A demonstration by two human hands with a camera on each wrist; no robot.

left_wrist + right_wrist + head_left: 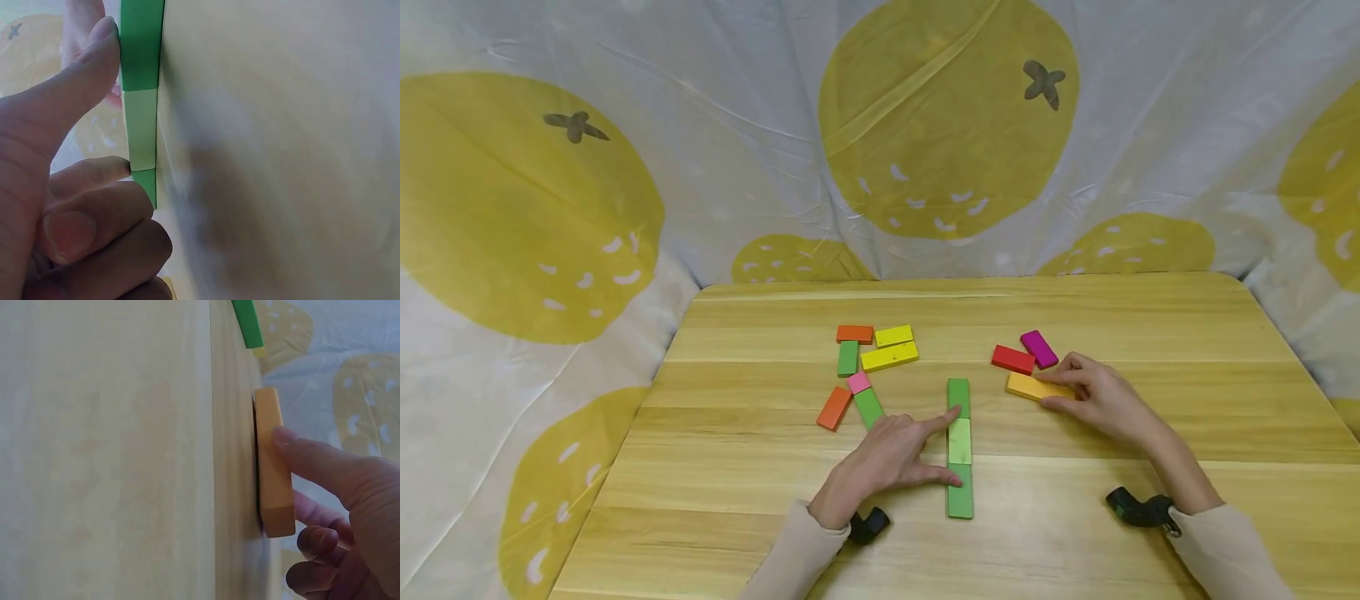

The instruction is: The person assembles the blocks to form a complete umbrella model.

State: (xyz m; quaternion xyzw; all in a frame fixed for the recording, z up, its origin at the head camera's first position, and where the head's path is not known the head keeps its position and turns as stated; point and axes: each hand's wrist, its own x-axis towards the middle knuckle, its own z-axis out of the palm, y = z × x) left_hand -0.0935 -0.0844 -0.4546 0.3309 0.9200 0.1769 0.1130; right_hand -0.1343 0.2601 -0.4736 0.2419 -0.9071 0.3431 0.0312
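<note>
My left hand (891, 454) touches a straight row of three blocks with its thumb and forefinger stretched out. Farthest in this row is a green block (958, 392), then a pale green block (959, 442), then a nearer green block (959, 500). The forefinger rests on the far one and the thumb on the near one; the other fingers are curled under. At the right, my right hand (1105, 400) pinches a yellow-orange block (272, 462) between thumb and fingers, low over the table. Just beyond it lie a red block (1012, 359) and a magenta block (1039, 348).
Left of the row lie two orange blocks, one at the back (855, 334) and one nearer (834, 408), two yellow blocks (890, 357), a green block (847, 358), a pink block (859, 382) and another green block (868, 407). A patterned cloth (737, 167) hangs behind the wooden table (700, 467).
</note>
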